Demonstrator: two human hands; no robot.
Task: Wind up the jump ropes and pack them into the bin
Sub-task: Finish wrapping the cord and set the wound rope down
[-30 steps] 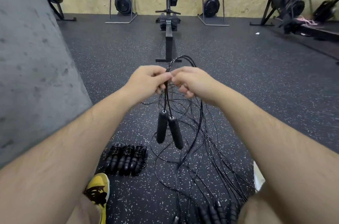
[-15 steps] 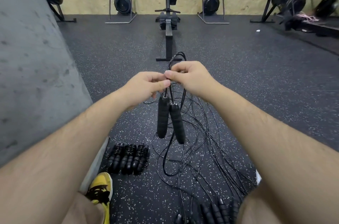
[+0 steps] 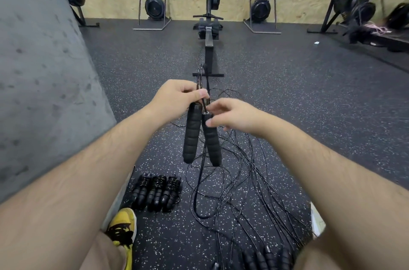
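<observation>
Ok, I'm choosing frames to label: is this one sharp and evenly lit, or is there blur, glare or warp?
Head view: evenly lit, no glare; the rope handles and left hand are sharp; the right hand is soft at its fingers; the machines at far right smear; wide-angle warp tilts the grey wall.

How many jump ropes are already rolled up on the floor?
3. They lie side by side near the yellow shoe: left bundle, middle bundle, right bundle. More may hide beyond the bottom edge.
</observation>
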